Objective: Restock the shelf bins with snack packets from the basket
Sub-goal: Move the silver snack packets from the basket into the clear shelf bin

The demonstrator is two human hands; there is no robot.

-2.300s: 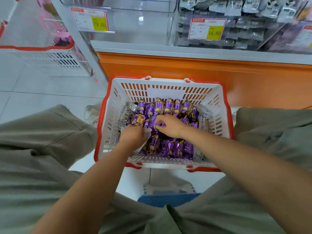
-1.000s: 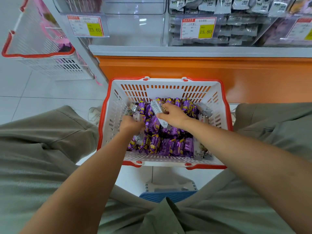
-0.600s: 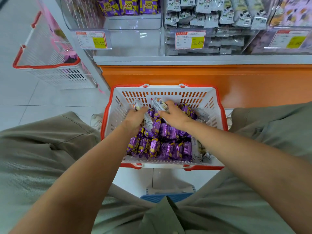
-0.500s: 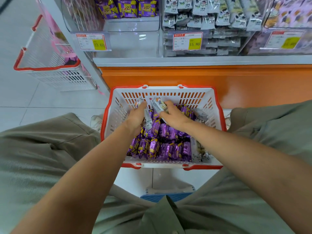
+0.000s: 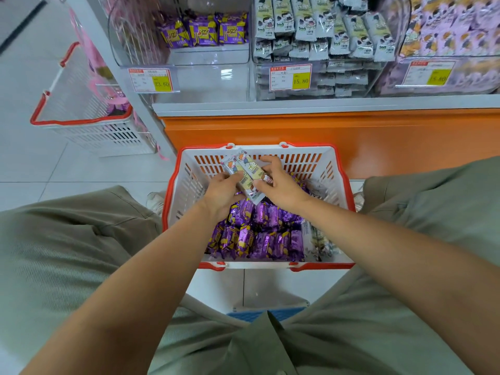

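Head view: shelf bins [image 5: 319, 77] above, beyond both hands; basket [image 5: 186, 190] beneath them, purple packets [image 5: 259, 234] piled under wrists. Pale packets [image 5: 247, 171] pinched between left hand [image 5: 223, 190] and right hand [image 5: 278, 185]. Best squared into one stack, gripped firmly, then lifted.

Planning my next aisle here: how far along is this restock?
Early, it seems. Done: the middle bin looks well filled with grey packets. In hand: left hand and right hand hold pale cartoon packets above the basket. Left: a heap of purple packets lies in the basket, while the left bin holds only one short row.
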